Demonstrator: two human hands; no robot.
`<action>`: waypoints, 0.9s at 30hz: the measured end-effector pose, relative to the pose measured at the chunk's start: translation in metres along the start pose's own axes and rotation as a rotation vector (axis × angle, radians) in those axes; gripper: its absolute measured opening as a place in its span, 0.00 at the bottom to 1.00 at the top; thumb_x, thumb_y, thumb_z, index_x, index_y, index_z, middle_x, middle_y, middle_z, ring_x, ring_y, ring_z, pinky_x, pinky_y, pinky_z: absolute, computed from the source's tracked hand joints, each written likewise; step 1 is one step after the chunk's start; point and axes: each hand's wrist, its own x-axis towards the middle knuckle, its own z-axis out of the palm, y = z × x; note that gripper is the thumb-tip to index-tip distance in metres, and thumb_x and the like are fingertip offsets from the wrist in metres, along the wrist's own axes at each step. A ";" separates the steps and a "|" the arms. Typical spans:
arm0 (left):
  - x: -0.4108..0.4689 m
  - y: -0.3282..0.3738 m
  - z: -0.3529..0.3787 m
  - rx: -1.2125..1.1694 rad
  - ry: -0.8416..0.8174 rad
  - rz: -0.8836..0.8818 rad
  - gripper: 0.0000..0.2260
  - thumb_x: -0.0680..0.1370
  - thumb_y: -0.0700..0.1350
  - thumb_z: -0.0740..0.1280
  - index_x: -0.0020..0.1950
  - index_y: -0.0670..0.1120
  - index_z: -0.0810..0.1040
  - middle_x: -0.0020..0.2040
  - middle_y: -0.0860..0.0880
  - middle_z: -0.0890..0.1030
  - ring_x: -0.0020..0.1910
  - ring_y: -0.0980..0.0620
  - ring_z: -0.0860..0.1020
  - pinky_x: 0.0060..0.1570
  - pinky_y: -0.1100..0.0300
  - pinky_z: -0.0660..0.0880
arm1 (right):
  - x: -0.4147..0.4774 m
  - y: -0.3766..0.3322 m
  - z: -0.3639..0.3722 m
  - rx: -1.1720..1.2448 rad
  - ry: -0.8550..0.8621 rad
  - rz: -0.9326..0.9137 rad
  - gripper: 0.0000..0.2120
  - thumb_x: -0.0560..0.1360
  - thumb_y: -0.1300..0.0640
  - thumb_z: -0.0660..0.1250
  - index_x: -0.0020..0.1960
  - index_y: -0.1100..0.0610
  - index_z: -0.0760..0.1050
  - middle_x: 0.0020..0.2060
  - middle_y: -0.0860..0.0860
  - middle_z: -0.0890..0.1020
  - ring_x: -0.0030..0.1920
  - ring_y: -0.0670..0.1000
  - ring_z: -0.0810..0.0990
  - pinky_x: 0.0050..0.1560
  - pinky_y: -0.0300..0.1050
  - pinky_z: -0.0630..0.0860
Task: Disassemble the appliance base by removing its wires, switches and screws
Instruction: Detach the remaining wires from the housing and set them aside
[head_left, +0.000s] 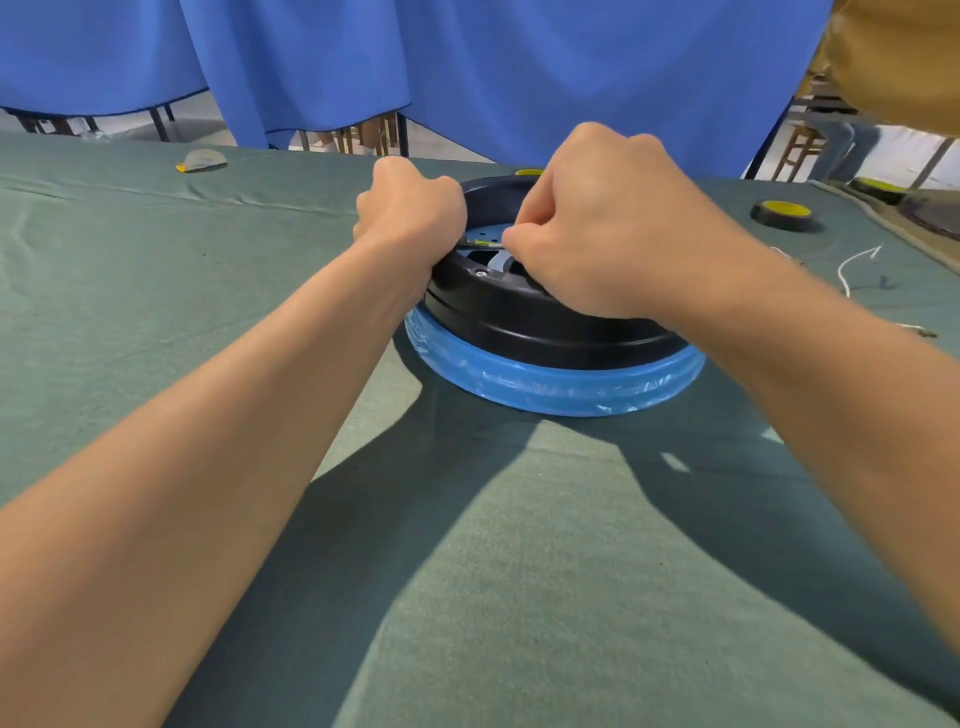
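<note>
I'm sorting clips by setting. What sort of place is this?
Probably a workshop or assembly bench: a table under green cloth, blue curtains screening it off, a tape roll and loose white wire near the appliance base.

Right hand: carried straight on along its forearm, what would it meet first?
Likely the left hand, curled at the appliance base's left rim, just beyond the right hand and the thin wire it pinches; depth unclear.

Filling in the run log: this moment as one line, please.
left hand: grips yellow-green wire at rim | right hand: pinches wire's other end | appliance base: on green cloth | stage: wire removal
</note>
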 end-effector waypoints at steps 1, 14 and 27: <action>-0.001 0.001 0.000 0.002 0.003 0.001 0.15 0.77 0.42 0.61 0.63 0.42 0.73 0.59 0.42 0.76 0.56 0.42 0.77 0.57 0.46 0.77 | 0.000 0.001 0.001 0.004 0.008 0.001 0.05 0.73 0.55 0.65 0.43 0.57 0.76 0.32 0.53 0.72 0.34 0.53 0.71 0.30 0.43 0.65; -0.001 0.001 0.002 -0.002 0.034 -0.024 0.12 0.78 0.42 0.60 0.61 0.42 0.74 0.58 0.42 0.77 0.56 0.40 0.78 0.56 0.44 0.78 | -0.009 -0.014 0.006 -0.111 0.043 -0.083 0.21 0.76 0.55 0.65 0.30 0.52 0.57 0.29 0.51 0.62 0.30 0.53 0.62 0.31 0.45 0.58; -0.003 0.001 0.000 0.014 0.021 -0.006 0.12 0.77 0.42 0.61 0.58 0.41 0.76 0.55 0.42 0.78 0.53 0.42 0.78 0.53 0.44 0.78 | -0.008 -0.014 0.000 -0.145 -0.012 -0.123 0.22 0.76 0.57 0.66 0.30 0.52 0.56 0.27 0.52 0.61 0.27 0.49 0.60 0.27 0.41 0.55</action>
